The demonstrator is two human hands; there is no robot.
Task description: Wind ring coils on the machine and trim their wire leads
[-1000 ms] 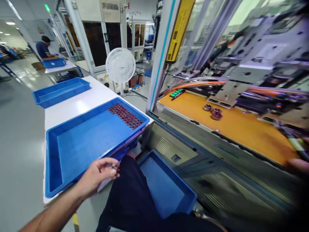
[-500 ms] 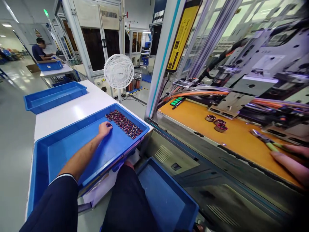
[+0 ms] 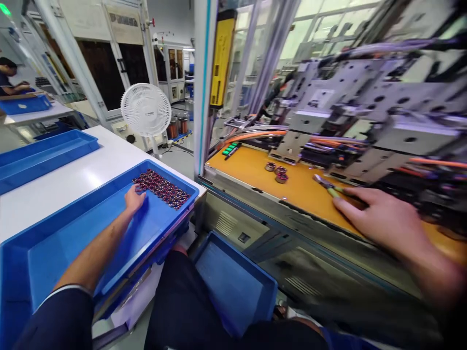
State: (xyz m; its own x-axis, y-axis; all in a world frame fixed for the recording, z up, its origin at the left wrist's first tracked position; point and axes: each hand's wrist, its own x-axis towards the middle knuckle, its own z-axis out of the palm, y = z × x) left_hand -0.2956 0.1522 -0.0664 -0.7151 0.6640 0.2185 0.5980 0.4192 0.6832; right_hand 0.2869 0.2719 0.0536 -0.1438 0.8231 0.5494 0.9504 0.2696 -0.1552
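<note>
My left hand (image 3: pixel 133 198) reaches into a blue tray (image 3: pixel 73 233) and rests at the near edge of a patch of small dark red parts (image 3: pixel 161 187); its fingers are curled, and what they hold is hidden. My right hand (image 3: pixel 379 216) lies on the orange machine deck (image 3: pixel 255 170), gripping a green-handled tool (image 3: pixel 328 187) that points left. Three small round coils (image 3: pixel 277 171) sit on the deck, left of the tool's tip.
A white fan (image 3: pixel 146 111) stands behind the tray. A second blue tray (image 3: pixel 40 155) lies on the white table, a third (image 3: pixel 233 282) near the floor by my legs. Grey machine blocks and orange cables (image 3: pixel 328 141) crowd the deck's back. A person (image 3: pixel 7 78) works far left.
My left hand went from the tray's front rim to the red parts and stays there. My right hand slid left along the orange deck with the tool. The view swung right.
</note>
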